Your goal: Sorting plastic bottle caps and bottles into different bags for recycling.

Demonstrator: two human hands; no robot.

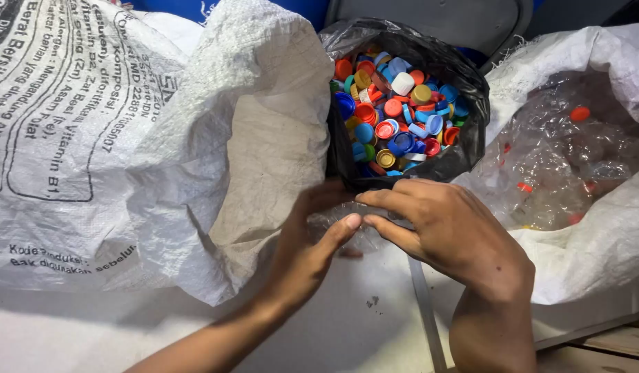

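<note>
My left hand (pixel 312 242) and my right hand (pixel 447 231) meet just below a black plastic bag (pixel 464 148). Between them they grip a crumpled clear plastic bottle (pixel 333 224), mostly hidden by the fingers. My right thumb and forefinger pinch at its top end, close to the left thumb. The black bag stands open and is full of bottle caps (pixel 395 114) in blue, red, orange, yellow and white.
A large white woven sack (pixel 160 138) with printed text lies open at the left. Another white woven sack (pixel 582 228) at the right holds crushed clear bottles (pixel 561 159). A pale surface (pixel 361 324) lies under my hands, with wooden boards at the bottom right.
</note>
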